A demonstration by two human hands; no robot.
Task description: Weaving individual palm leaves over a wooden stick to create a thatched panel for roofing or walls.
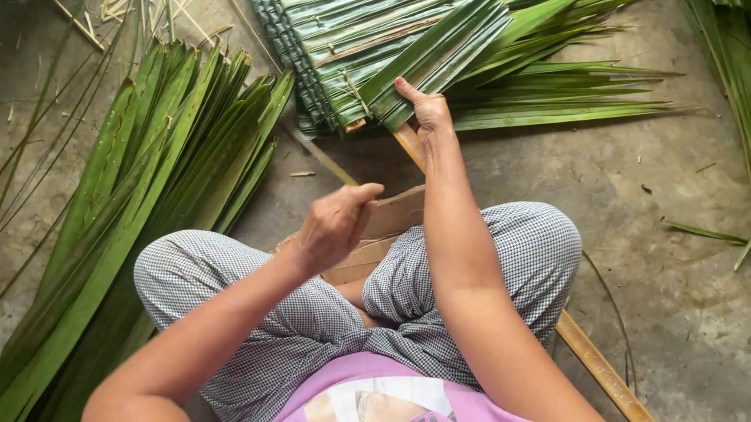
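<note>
Left hand (pixel 333 227) above the lap, fingers closed on a thin strip (pixel 324 158); right hand (pixel 426 112), fingers spread, presses the stitched leaf panel (pixel 382 37).
Panel part-built beyond the knees; loose leaf pile (pixel 131 191) left of it remains unused.

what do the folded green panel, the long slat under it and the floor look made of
Folded green panel: fresh palm-type leaves, glossy and ribbed, seemingly pinned in overlapping rows with thin strips. Long slat: probably split bamboo or wood, tan, matte and straight-grained. Floor: likely bare concrete, grey, rough and stained. The right hand presses on the panel's edge.
</note>
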